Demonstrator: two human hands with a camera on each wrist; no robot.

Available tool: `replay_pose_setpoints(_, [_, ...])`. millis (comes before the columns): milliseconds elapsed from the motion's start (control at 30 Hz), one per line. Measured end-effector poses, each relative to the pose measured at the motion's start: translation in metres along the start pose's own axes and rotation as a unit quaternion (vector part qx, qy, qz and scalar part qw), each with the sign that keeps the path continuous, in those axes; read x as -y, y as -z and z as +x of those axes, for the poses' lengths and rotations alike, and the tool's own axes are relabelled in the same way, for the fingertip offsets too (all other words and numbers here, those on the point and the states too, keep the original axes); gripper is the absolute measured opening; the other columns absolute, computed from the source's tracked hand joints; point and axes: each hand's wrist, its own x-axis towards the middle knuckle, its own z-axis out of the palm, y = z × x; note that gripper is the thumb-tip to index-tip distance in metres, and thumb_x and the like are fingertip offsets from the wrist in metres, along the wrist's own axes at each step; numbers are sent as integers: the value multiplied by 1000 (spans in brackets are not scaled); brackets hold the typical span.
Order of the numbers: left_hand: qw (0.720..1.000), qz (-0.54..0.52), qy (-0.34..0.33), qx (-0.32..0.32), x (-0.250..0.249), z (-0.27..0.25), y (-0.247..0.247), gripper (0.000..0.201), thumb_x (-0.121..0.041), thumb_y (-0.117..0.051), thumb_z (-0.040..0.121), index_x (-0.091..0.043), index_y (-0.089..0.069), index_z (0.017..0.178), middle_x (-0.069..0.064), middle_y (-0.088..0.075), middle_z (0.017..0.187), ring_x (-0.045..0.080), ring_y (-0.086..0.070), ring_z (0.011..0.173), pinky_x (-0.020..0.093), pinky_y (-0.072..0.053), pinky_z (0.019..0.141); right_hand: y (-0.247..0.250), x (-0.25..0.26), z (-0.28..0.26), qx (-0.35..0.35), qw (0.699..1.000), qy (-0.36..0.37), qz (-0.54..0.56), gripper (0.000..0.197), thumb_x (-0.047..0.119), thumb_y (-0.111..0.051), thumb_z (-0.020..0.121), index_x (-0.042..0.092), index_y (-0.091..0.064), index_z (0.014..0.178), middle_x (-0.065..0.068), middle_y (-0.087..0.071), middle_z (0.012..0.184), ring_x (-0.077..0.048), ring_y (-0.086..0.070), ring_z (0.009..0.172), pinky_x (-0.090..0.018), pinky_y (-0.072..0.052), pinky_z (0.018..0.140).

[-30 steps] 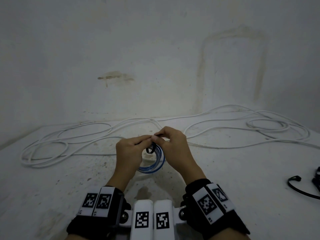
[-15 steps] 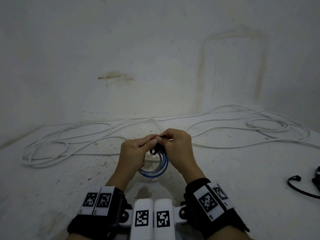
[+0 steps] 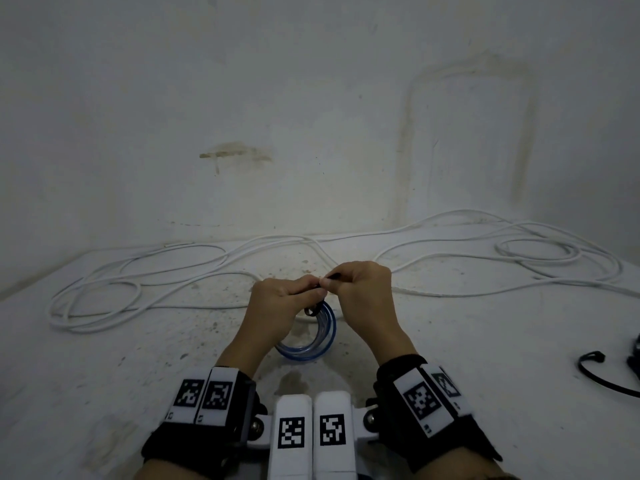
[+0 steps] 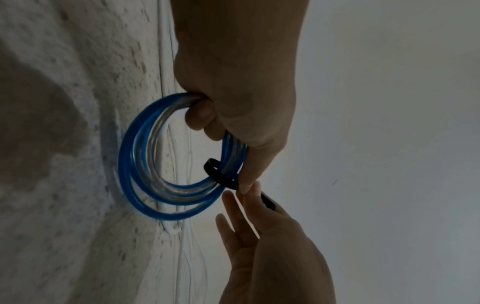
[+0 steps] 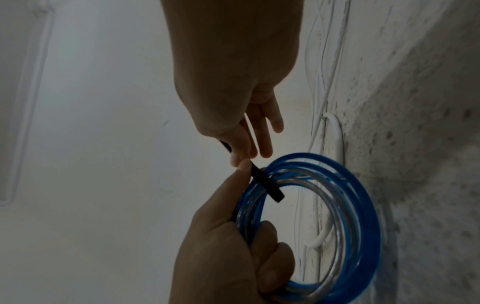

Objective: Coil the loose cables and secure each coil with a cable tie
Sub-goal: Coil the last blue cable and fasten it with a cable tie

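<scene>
A small coil of blue and clear cable (image 3: 317, 341) hangs just above the table, held between both hands. My left hand (image 3: 287, 301) grips the coil's upper part, fingers curled through the coil (image 4: 135, 164), thumb by the tie. A black cable tie (image 4: 217, 174) is looped round the strands. My right hand (image 3: 351, 289) pinches the tie's tail (image 5: 227, 147) between thumb and forefinger, its other fingers (image 5: 267, 131) straight. The tie's short end (image 5: 274, 194) sticks out past the coil.
A long loose white cable (image 3: 138, 282) sprawls in loops across the back of the stained white table, from far left to far right (image 3: 540, 251). Another black cable tie (image 3: 599, 374) and a dark object (image 3: 636, 355) lie at the right edge. A wall stands close behind.
Both hands and the coil have shifted slightly right and away. The right hand has drawn the tie's tail outward, and the tie's loop sits closer round the strands.
</scene>
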Motion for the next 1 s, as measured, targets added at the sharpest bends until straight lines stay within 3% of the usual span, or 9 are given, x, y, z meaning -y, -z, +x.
replay_pose_setpoints(67, [1000, -5, 5, -4, 6, 3, 1, 34, 3, -69, 78, -27, -73, 63, -4, -66, 54, 1, -59, 51, 8, -45, 56, 3, 0, 2, -34, 999, -9, 19, 6, -2, -70, 77, -2, -73, 72, -9, -65, 63, -16, -57, 56, -17, -47, 55])
replay_pose_setpoints(167, [1000, -21, 24, 3, 10, 4, 1, 31, 5, -70, 76, -23, -73, 65, -10, -69, 59, -2, -65, 63, 6, -47, 65, 11, -2, 6, -112, 991, -37, 70, 6, -3, -71, 76, 0, -72, 71, -3, -61, 59, -8, -53, 55, -9, -41, 52])
replay_pose_setpoints(400, [999, -24, 24, 22, 14, 4, 7, 24, 8, -69, 76, -13, -71, 90, -14, -70, 64, -8, -65, 64, 5, -48, 69, 13, -2, 4, -143, 984, -34, 96, 8, -6, -71, 75, 0, -73, 71, -2, -60, 56, -6, -54, 54, -13, -44, 54])
replay_pose_setpoints(500, [998, -39, 37, 16, 14, 2, 9, 22, 7, -66, 79, -3, -69, 100, -3, -66, 59, -5, -48, 36, 2, -38, 48, 12, 0, 4, -142, 984, -32, 98, 10, -4, -71, 75, 3, -72, 69, 1, -59, 54, -1, -49, 48, -9, -40, 50])
replay_pose_setpoints(567, [997, -47, 60, 13, 19, 4, 12, 16, 1, -67, 81, -5, -73, 95, 1, -57, 48, 5, -32, 30, 12, -29, 36, 13, 1, 4, -134, 986, -31, 98, 14, -1, -71, 77, 7, -71, 66, -3, -59, 54, -6, -48, 50, -12, -39, 51])
replay_pose_setpoints(633, [995, -55, 81, 15, 24, 7, 15, 13, -3, -68, 81, -9, -75, 90, 3, -51, 45, 10, -24, 32, 16, -21, 36, 13, 0, 5, -118, 988, -29, 94, 15, 2, -70, 79, 9, -69, 65, -11, -62, 59, -13, -50, 56, -22, -43, 54])
replay_pose_setpoints(733, [994, -67, 91, 14, 25, 8, 16, 13, -2, -66, 83, -11, -74, 86, 2, -57, 48, 10, -26, 32, 16, -21, 35, 12, -2, 6, -89, 992, -35, 77, 14, 8, -69, 83, 6, -70, 69, -14, -68, 67, -20, -60, 63, -32, -50, 63])
replay_pose_setpoints(867, [991, -99, 83, -27, 23, 10, 16, 12, -3, -64, 84, -10, -72, 87, 3, -63, 54, 10, -29, 31, 16, -25, 35, 10, -6, 7, -43, 987, -91, 123, 22, 26, -61, 90, 5, -66, 86, -7, -70, 78, -19, -70, 75, -25, -52, 71])
replay_pose_setpoints(1000, [984, -159, 76, -34, 18, 10, 17, 15, -13, -58, 91, -8, -71, 94, -3, -53, 51, 9, -25, 36, 19, -26, 38, 3, -7, 1, 172, 972, -157, 41, 30, 28, -61, 90, 7, -61, 111, -10, -67, 100, -20, -64, 91, -30, -48, 75])
